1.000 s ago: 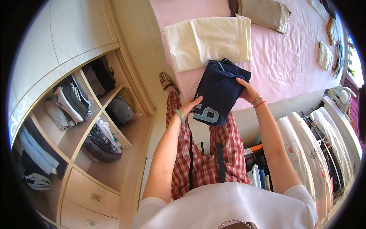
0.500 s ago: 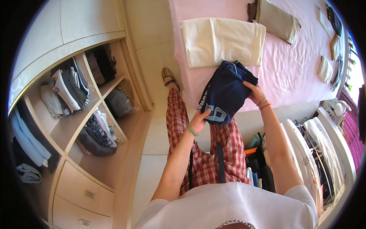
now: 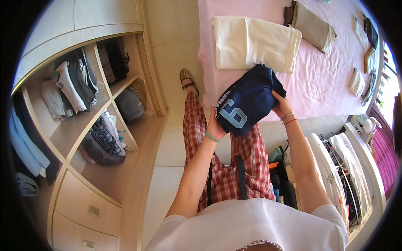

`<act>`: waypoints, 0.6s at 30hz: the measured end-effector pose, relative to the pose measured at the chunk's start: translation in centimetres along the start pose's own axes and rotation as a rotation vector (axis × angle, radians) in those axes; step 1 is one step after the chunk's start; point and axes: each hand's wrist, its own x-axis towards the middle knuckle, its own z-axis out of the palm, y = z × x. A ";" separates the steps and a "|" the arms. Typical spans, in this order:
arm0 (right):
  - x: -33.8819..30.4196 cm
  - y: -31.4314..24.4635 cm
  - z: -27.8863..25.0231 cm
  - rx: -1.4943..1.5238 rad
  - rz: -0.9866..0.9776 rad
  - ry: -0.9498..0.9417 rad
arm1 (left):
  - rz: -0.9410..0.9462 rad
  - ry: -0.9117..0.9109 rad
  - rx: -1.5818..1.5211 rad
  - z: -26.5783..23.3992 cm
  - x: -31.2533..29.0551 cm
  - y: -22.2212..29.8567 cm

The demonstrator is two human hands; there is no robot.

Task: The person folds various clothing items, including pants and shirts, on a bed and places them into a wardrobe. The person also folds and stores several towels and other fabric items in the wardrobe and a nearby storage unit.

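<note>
The left hand (image 3: 215,125) pinches one lower corner of a folded navy garment (image 3: 257,94) with a pale-blue print; the right hand (image 3: 283,105) pinches its opposite side. The garment is held at the near edge of the pink-covered bed (image 3: 320,90), by its near-left corner. Beyond it, a folded cream cloth (image 3: 255,44) lies beside the bed's left edge.

White top (image 3: 251,221); red plaid trousers (image 3: 256,175); green bangle (image 3: 212,137).

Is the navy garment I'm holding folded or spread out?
Folded: the navy garment forms a compact bundle between your left hand and right hand.
</note>
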 end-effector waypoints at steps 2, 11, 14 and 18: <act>0.2 -0.1 -0.3 0.002 0.009 -0.020 | 0.009 0.068 0.082 0.5 0.4 0.8; -0.1 0.8 -0.4 -0.019 -0.061 -0.036 | 0.296 0.087 0.493 2.6 -1.1 0.3; -1.0 1.1 0.4 0.003 -0.125 0.010 | 0.484 0.258 0.844 3.3 -0.2 -1.0; -1.9 2.0 0.8 -0.049 -0.211 0.075 | 0.673 0.368 0.901 2.4 1.0 -1.1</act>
